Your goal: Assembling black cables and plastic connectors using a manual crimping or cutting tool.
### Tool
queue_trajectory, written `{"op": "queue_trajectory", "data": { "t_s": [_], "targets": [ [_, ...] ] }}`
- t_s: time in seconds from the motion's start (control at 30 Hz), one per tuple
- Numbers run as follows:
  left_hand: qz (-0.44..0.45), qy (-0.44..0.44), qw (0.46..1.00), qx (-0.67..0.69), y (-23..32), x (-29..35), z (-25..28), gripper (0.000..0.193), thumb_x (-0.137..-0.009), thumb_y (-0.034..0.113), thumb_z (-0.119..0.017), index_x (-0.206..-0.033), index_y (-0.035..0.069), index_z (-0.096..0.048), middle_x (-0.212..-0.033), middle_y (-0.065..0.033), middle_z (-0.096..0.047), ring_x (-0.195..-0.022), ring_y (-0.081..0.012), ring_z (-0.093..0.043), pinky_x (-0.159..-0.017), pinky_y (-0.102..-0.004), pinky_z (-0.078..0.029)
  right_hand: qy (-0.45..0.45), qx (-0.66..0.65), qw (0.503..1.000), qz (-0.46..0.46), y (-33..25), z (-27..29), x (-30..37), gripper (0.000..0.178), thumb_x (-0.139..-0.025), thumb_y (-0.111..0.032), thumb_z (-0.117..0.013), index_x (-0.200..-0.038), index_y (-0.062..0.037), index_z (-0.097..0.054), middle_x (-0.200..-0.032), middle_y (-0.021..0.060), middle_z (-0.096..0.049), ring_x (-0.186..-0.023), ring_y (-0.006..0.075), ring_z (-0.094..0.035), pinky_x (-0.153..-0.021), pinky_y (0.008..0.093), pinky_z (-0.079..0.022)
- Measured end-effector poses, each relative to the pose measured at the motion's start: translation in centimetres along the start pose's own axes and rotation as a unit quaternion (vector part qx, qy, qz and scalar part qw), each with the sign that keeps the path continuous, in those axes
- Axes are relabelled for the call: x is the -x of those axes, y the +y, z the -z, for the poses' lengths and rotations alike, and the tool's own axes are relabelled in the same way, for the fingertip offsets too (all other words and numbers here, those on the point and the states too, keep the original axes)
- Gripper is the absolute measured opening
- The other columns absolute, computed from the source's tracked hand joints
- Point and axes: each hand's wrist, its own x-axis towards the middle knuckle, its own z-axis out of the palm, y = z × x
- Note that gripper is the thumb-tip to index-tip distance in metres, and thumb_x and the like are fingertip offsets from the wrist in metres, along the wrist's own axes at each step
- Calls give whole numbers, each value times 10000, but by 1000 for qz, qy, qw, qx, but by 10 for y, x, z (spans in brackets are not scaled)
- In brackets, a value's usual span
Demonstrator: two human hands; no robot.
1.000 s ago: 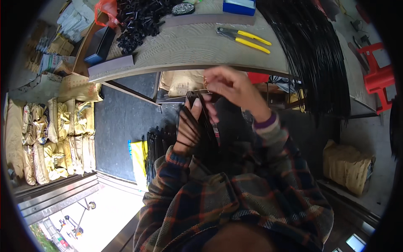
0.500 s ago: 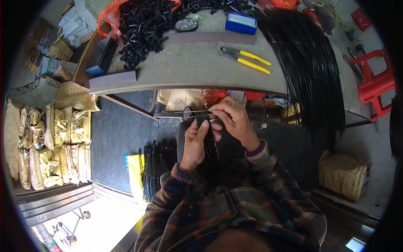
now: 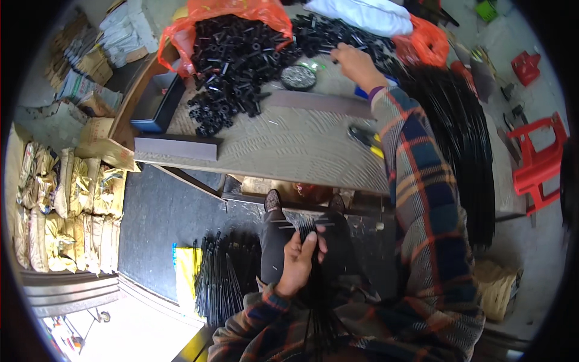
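My left hand [image 3: 297, 260] is closed around a bundle of thin black rods [image 3: 306, 225], held upright above my lap. A few thin pale strips lie crosswise at the bundle's top end, and its lower ends fan out against my jacket. My right hand [image 3: 360, 66] reaches over the far part of the table, at a heap of small black tubular parts [image 3: 332, 37]. Its fingers are pinched together at the heap's edge; what is between them is too small to make out. Near that hand sits a round dish of small shiny pieces [image 3: 298, 77].
Yellow-handled pliers [image 3: 375, 145] and a blue box [image 3: 362, 92] are partly behind my right arm. Long black rods [image 3: 464, 151] hang over the table's right side. More rods [image 3: 220, 280] stand on the floor at left. A red stool [image 3: 538, 160] stands at far right.
My right hand has left the rod bundle and moved up and away to the heap of black parts. My left hand still holds the bundle, now lower in view. The view has shifted.
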Motion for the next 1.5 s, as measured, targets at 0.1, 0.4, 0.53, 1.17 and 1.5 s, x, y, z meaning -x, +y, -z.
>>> {"op": "queue_trajectory", "data": {
  "t_s": [0.1,0.4,0.53,1.17,1.5],
  "targets": [
    [18,0,1000,-8,6,-7,2,210,-930,150,-408,-1046,6,-508,-699,-33,-531,-573,-83,-459,-543,-204,-383,-44,91,993,64,36,-30,-15,172,-748,-49,-527,-895,-94,-602,-907,97,-575,-843,286,-592,-686,389,-494],
    [43,2,999,-1,7,-28,11,216,-934,170,-403,-1038,14,-512,-693,-33,-523,-573,-87,-448,-544,-208,-377,-71,122,983,121,41,-32,-33,145,-755,-69,-542,-892,-91,-585,-865,80,-537,-830,252,-545,-692,331,-445],
    [37,-7,999,15,7,-26,12,201,-933,169,-407,-1020,25,-518,-679,-27,-515,-569,-84,-443,-536,-205,-371,-105,-492,862,-60,-30,-9,-37,108,-781,-49,-520,-889,-57,-523,-764,26,-564,-691,110,-533,-611,262,-433],
    [-7,-11,997,75,-3,9,-8,288,-952,337,-291,-1002,60,-352,-831,-196,-611,-517,-172,-532,-474,-254,-425,-218,-553,803,47,-145,104,114,159,-762,-69,-643,-902,-5,-602,-775,-7,-588,-698,42,-491,-608,218,-403],
    [-9,-36,998,54,-9,22,-42,250,-956,276,-302,-978,34,-362,-1038,-236,-563,-751,-290,-631,-655,-325,-513,-157,-733,637,-180,-152,120,214,190,-783,-122,-649,-932,-4,-643,-661,-18,-551,-515,21,-449,-461,153,-350]
  ]
}}
